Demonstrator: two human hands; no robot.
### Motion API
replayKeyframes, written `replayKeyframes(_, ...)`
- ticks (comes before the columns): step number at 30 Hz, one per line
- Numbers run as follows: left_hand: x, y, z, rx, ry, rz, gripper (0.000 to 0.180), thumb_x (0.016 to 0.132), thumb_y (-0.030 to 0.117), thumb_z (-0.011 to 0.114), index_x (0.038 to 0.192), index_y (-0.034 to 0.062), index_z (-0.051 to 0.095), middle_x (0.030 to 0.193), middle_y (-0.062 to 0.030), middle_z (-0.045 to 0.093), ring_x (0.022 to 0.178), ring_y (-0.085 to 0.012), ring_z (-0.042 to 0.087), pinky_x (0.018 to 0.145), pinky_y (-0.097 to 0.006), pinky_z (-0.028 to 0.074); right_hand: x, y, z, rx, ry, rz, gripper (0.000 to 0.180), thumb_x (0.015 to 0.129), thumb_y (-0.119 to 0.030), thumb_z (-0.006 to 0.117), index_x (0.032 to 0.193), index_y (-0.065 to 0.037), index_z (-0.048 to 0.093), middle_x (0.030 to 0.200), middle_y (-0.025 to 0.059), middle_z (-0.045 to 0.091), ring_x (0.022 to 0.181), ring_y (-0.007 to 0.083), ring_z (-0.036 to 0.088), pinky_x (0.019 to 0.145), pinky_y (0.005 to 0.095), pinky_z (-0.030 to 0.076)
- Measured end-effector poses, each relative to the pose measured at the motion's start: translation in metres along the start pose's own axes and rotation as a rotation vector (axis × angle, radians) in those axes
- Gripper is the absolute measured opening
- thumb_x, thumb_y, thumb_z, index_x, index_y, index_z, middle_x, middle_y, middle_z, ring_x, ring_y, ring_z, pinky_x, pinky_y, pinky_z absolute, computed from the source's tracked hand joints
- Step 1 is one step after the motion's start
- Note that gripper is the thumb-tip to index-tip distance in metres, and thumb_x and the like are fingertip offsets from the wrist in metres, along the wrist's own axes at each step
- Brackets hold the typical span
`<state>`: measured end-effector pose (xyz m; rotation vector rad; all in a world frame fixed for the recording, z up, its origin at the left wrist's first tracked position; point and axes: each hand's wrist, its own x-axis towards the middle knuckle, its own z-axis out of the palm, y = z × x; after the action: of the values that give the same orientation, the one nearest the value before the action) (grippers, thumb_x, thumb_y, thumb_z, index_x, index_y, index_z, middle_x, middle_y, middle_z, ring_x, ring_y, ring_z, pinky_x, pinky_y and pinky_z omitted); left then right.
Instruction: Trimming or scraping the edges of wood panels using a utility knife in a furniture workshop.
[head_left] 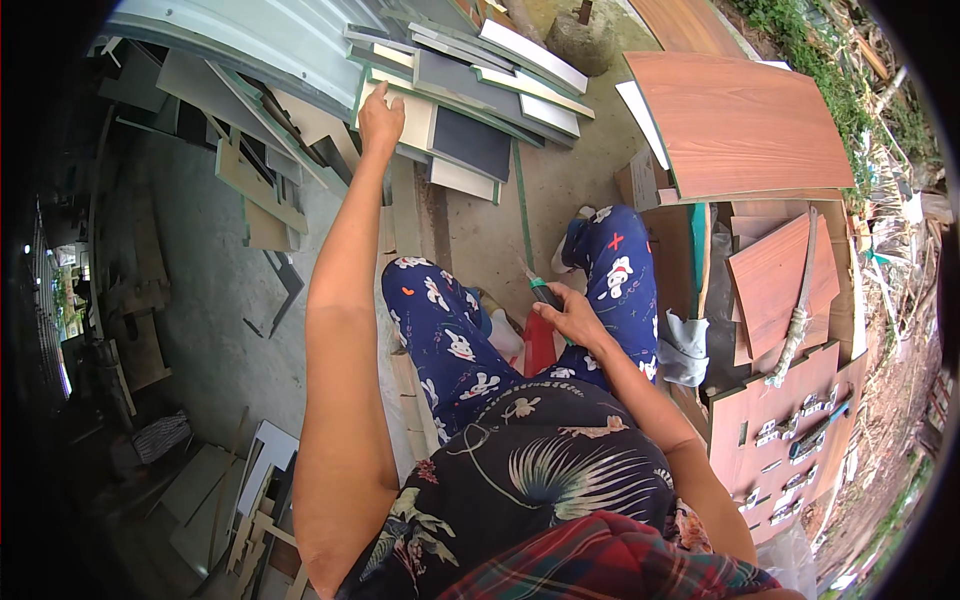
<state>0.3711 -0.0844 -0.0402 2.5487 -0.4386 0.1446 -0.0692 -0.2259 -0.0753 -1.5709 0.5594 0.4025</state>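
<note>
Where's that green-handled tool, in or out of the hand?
In: the right hand curls around the green-handled tool, its thin tip poking out beyond.

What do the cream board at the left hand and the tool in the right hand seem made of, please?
Cream board: probably laminated wood panel, smooth, evenly coloured, green along an edge. Tool handle: likely plastic, dark and green; thin shaft perhaps metal, too small to tell.

On my feed, daylight comes strongest from the right, where the littered ground [895, 310] bleaches toward white in places, while the left side sinks into murk, broken by a small glare patch near the far edge. I get the stacked boards [470, 140] well lit and fairly crisp, but the fisheye bows the reddish-brown panel [740, 125] and rings everything in black.
</note>
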Motion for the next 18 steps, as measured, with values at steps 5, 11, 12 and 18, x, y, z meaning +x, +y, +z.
replayKeyframes(5, 0.016, 0.022, 0.036, 0.023, -0.081, 0.047, 0.054, 0.088, 0.026, 0.067, 0.135, 0.0017, 0.058, 0.126, -0.0247, 0.064, 0.114, -0.039, 0.063, 0.099, -0.043, 0.049, 0.007, 0.001, 0.0, 0.057, -0.027, 0.026, 0.048, 0.09, -0.031, 0.07, 0.123, 0.002, 0.06, 0.076, 0.0065, 0.064, 0.06, 0.0133, 0.059, 0.057, 0.0308, 0.049)
replayKeyframes(11, 0.012, 0.036, 0.064, 0.117, -0.152, 0.119, 0.048, 0.09, 0.021, 0.065, 0.133, 0.002, 0.058, 0.133, -0.0217, 0.06, 0.122, -0.0377, 0.057, 0.103, -0.045, 0.047, 0.011, -0.003, 0.002, 0.143, -0.069, 0.035, 0.046, 0.092, -0.03, 0.069, 0.122, 0.002, 0.061, 0.079, 0.0077, 0.065, 0.06, 0.0126, 0.058, 0.058, 0.0297, 0.048)
replayKeyframes(12, 0.013, 0.041, 0.071, 0.148, -0.184, 0.146, 0.046, 0.091, 0.019, 0.065, 0.133, 0.0021, 0.058, 0.135, -0.0186, 0.059, 0.124, -0.0365, 0.056, 0.104, -0.044, 0.047, 0.011, -0.006, -0.001, 0.144, -0.06, 0.038, 0.046, 0.092, -0.03, 0.069, 0.122, 0.002, 0.061, 0.079, 0.0077, 0.065, 0.06, 0.0126, 0.058, 0.058, 0.0297, 0.048)
replayKeyframes(18, 0.023, 0.06, 0.109, 0.239, -0.296, 0.296, 0.049, 0.089, 0.014, 0.068, 0.136, 0.0046, 0.056, 0.139, -0.0158, 0.057, 0.126, -0.0351, 0.054, 0.104, -0.045, 0.047, 0.017, 0.009, 0.003, 0.159, -0.059, -0.026, 0.042, 0.093, -0.029, 0.07, 0.124, -0.003, 0.059, 0.078, -0.0005, 0.058, 0.06, 0.0078, 0.052, 0.055, 0.0254, 0.044)
